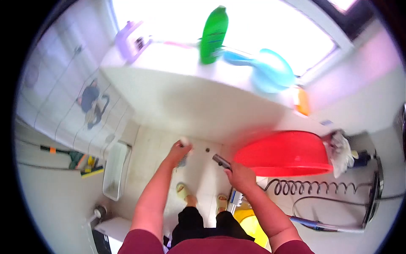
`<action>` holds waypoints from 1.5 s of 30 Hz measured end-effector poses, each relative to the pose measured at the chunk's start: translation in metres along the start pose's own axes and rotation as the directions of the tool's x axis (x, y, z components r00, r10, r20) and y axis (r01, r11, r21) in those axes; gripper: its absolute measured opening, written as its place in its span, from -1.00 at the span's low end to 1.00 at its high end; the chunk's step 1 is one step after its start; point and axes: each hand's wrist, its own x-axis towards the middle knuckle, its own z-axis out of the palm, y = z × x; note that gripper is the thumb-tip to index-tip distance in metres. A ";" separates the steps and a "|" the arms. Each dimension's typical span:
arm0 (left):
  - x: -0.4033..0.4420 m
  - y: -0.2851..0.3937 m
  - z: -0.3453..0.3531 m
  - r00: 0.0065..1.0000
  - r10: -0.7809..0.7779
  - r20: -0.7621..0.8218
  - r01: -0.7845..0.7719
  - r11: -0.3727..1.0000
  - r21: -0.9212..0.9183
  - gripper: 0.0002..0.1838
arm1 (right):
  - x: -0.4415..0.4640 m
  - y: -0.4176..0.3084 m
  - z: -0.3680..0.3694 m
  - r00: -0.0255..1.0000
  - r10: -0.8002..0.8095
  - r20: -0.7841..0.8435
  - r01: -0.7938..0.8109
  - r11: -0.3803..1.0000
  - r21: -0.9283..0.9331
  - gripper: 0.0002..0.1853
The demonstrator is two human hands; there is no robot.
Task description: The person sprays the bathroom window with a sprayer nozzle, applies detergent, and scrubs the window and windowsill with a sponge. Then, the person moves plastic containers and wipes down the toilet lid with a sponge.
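My right hand (242,178) is wrapped round a dark grey handheld sprayer (220,161), its head pointing up and to the left over the floor. A coiled dark hose (311,186) starts just beside this hand and runs right; my forearm and wrist hide how it joins. My left hand (178,153) is closed over the tiled floor, left of the sprayer. Something pale shows at its fingertips and something grey-blue below it, too blurred to name. Between the hands lies a small dark floor drain (207,150). Right of my right hand, a large red basin (283,154) leans on its side against the wall.
On the ledge (169,76) stand a green bottle (214,36), a light blue dipper (270,70), a purple jug (129,42) and an orange item (302,101). A white tub (116,171) is at left. A yellow bucket (253,224) sits beside my right leg.
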 end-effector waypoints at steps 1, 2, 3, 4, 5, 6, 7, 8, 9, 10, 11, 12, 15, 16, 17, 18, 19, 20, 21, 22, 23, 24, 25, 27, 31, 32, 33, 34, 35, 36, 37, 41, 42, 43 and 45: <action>-0.001 0.001 -0.007 0.992 0.125 0.019 -0.123 0.921 0.371 -0.68 | -0.009 0.020 0.005 1.000 0.018 -0.020 -0.018 1.000 0.001 -0.63; -0.005 0.007 -0.007 0.969 0.239 0.067 -0.219 0.694 0.686 -0.64 | -0.022 0.043 0.009 0.999 0.026 -0.032 -0.025 1.000 0.009 -0.63; -0.024 0.032 0.005 0.967 0.244 0.075 -0.186 0.473 0.861 -0.63 | -0.039 0.065 0.012 0.999 0.020 -0.037 -0.019 0.999 0.031 -0.63; -0.045 0.058 0.019 0.965 0.252 0.072 -0.127 0.212 0.969 -0.62 | -0.055 0.086 0.013 0.999 0.004 -0.040 -0.002 0.998 0.056 -0.62; -0.051 0.071 0.025 0.968 0.242 0.066 -0.103 0.147 0.984 -0.61 | -0.066 0.101 0.012 0.999 -0.014 -0.049 0.018 0.997 0.077 -0.62; -0.060 0.084 0.027 0.972 0.231 0.055 -0.074 0.077 0.994 -0.59 | -0.076 0.114 0.016 0.999 -0.016 -0.042 0.021 0.995 0.100 -0.63; -0.073 0.094 0.036 0.975 0.217 0.037 -0.040 0.008 0.999 -0.58 | -0.087 0.129 0.023 0.999 -0.023 -0.030 0.026 0.992 0.123 -0.65; -0.080 0.103 0.047 0.970 0.240 0.043 -0.052 0.030 0.998 -0.58 | -0.099 0.140 0.025 0.999 -0.032 -0.021 0.034 0.990 0.138 -0.66; -0.084 0.112 0.063 0.962 0.267 0.050 -0.067 0.053 0.996 -0.58 | -0.112 0.151 0.025 0.999 -0.039 -0.006 0.039 0.984 0.176 -0.66; -0.090 0.122 0.079 0.955 0.293 0.055 -0.079 0.071 0.994 -0.58 | -0.121 0.164 0.030 0.998 -0.054 -0.023 0.058 0.980 0.188 -0.66; -0.100 0.135 0.100 0.942 0.328 0.073 -0.115 0.110 0.987 -0.61 | -0.126 0.171 0.038 0.997 -0.069 -0.030 0.073 0.978 0.194 -0.66; -0.112 0.147 0.131 0.926 0.366 0.090 -0.154 0.149 0.977 -0.64 | -0.135 0.180 0.041 0.996 -0.083 -0.039 0.089 0.977 0.196 -0.66; -0.113 0.181 0.209 0.924 0.361 0.126 -0.286 0.434 0.854 -0.65 | -0.157 0.203 0.044 0.995 -0.096 -0.011 0.096 0.969 0.228 -0.65; -0.112 0.203 0.241 0.946 0.297 0.133 -0.274 0.508 0.817 -0.65 | -0.162 0.211 0.049 0.995 -0.102 -0.015 0.103 0.966 0.238 -0.64; -0.106 0.216 0.269 0.925 0.348 0.151 -0.328 0.534 0.779 -0.64 | -0.166 0.218 0.050 0.995 -0.101 0.026 0.090 0.955 0.284 -0.61; -0.094 0.231 0.295 0.900 0.401 0.171 -0.388 0.556 0.735 -0.63 | -0.170 0.221 0.048 0.995 -0.094 0.028 0.081 0.949 0.303 -0.60; -0.076 0.250 0.320 0.891 0.411 0.191 -0.390 0.479 0.786 -0.59 | -0.175 0.224 0.046 0.996 -0.083 0.028 0.070 0.944 0.323 -0.59; -0.060 0.264 0.342 0.885 0.415 0.212 -0.387 0.401 0.830 -0.55 | -0.181 0.227 0.046 0.997 -0.071 0.033 0.055 0.937 0.344 -0.58; -0.045 0.278 0.363 0.904 0.375 0.205 -0.339 0.338 0.878 -0.53 | -0.186 0.229 0.044 0.996 -0.063 0.060 0.039 0.938 0.346 -0.57; -0.031 0.292 0.383 0.921 0.339 0.193 -0.292 0.270 0.918 -0.51 | -0.187 0.232 0.045 0.995 -0.055 0.084 0.023 0.938 0.346 -0.57; -0.021 0.307 0.400 0.934 0.311 0.173 -0.243 0.202 0.949 -0.48 | -0.185 0.239 0.060 0.996 -0.073 0.059 0.047 0.932 0.358 -0.58; -0.019 0.319 0.415 0.945 0.315 0.092 -0.171 0.237 0.956 -0.49 | -0.193 0.239 0.050 0.993 -0.048 0.110 0.002 0.923 0.386 -0.57; -0.021 0.323 0.426 0.952 0.307 0.006 -0.096 0.278 0.956 -0.50 | -0.199 0.239 0.043 0.991 -0.032 0.126 -0.023 0.909 0.415 -0.55; -0.007 0.324 0.435 0.959 0.268 -0.089 -0.002 0.322 0.947 -0.51 | -0.203 0.249 0.059 0.996 -0.020 0.084 -0.021 0.888 0.459 -0.55; 0.012 0.311 0.439 0.954 0.275 -0.119 0.017 0.346 0.938 -0.34 | -0.209 0.264 0.063 0.996 0.003 0.092 -0.048 0.870 0.491 -0.54; 0.014 0.308 0.438 0.959 0.278 -0.061 -0.025 0.298 0.954 -0.30 | -0.209 0.267 0.063 0.995 0.007 0.095 -0.052 0.873 0.485 -0.55; 0.018 0.304 0.435 0.961 0.278 -0.002 -0.070 0.248 0.966 -0.25 | -0.208 0.270 0.062 0.995 0.012 0.097 -0.058 0.875 0.480 -0.55; 0.024 0.299 0.434 0.959 0.278 0.060 -0.119 0.200 0.973 -0.20 | -0.206 0.273 0.061 0.995 0.020 0.095 -0.063 0.879 0.472 -0.56; 0.032 0.290 0.432 0.941 0.327 0.082 -0.134 0.141 0.981 -0.01 | -0.202 0.277 0.064 0.996 0.017 0.092 -0.061 0.862 0.504 -0.58; 0.022 0.287 0.430 0.935 0.341 0.097 -0.148 0.126 0.981 0.03 | -0.198 0.279 0.066 0.998 0.012 0.067 -0.045 0.862 0.505 -0.58; 0.010 0.282 0.425 0.929 0.354 0.111 -0.160 0.113 0.981 0.07 | -0.194 0.281 0.068 0.999 0.008 0.044 -0.029 0.863 0.504 -0.58; -0.025 0.277 0.417 0.882 0.438 0.174 -0.199 0.011 0.980 0.18 | -0.178 0.283 0.064 0.999 -0.042 0.028 0.023 0.874 0.486 -0.56; -0.028 0.275 0.416 0.864 0.466 0.192 -0.197 -0.037 0.980 0.17 | -0.175 0.282 0.061 0.998 -0.043 0.034 0.022 0.877 0.481 -0.56; -0.027 0.274 0.416 0.854 0.478 0.208 -0.216 -0.038 0.976 0.12 | -0.173 0.280 0.058 0.998 -0.043 0.040 0.019 0.879 0.476 -0.55; -0.020 0.272 0.416 0.825 0.513 0.236 -0.247 -0.048 0.968 0.07 | -0.168 0.279 0.052 0.998 -0.039 0.051 0.009 0.870 0.493 -0.55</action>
